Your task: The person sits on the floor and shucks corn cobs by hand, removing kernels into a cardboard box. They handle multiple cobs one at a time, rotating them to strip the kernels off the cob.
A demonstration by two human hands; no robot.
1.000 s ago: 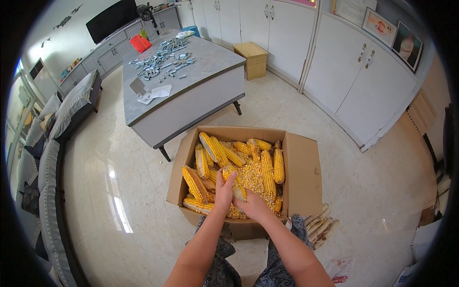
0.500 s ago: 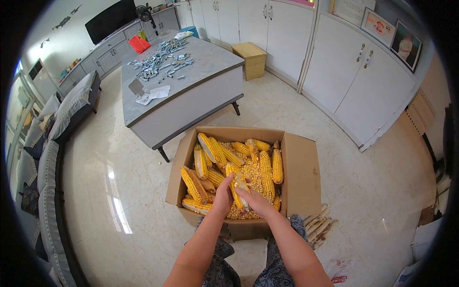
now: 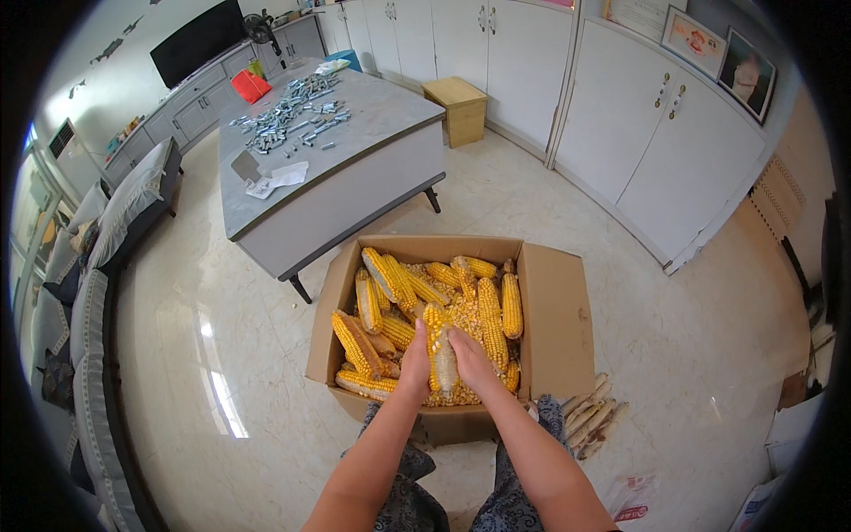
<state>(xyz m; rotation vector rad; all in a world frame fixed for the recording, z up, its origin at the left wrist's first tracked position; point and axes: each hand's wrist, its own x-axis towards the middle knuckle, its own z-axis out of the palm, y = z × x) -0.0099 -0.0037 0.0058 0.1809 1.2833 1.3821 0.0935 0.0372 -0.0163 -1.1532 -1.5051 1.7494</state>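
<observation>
Between my two hands is a partly stripped ear of corn (image 3: 440, 353), held over the open cardboard box (image 3: 557, 332). Its left side keeps yellow kernels, while a pale bare strip of cob shows on the right. My left hand (image 3: 416, 362) grips its left side. My right hand (image 3: 470, 360) closes on its right side, thumb against the bare strip. Whole yellow ears (image 3: 490, 324) lie around the box's inside, on a layer of loose corn kernels (image 3: 464, 312). The kernels right under my hands are hidden.
Bare cobs (image 3: 594, 418) lie on the floor right of the box, near a clear plastic bag (image 3: 631, 501). Ahead stands a grey table (image 3: 355, 133) with many small metal pieces (image 3: 297, 115). A wooden stool (image 3: 456, 111) is by the white cabinets; a sofa (image 3: 84, 355) lines the left.
The held ear has turned, so more of its bare strip faces up. My right hand has shifted slightly along it; the whole view has moved a little.
</observation>
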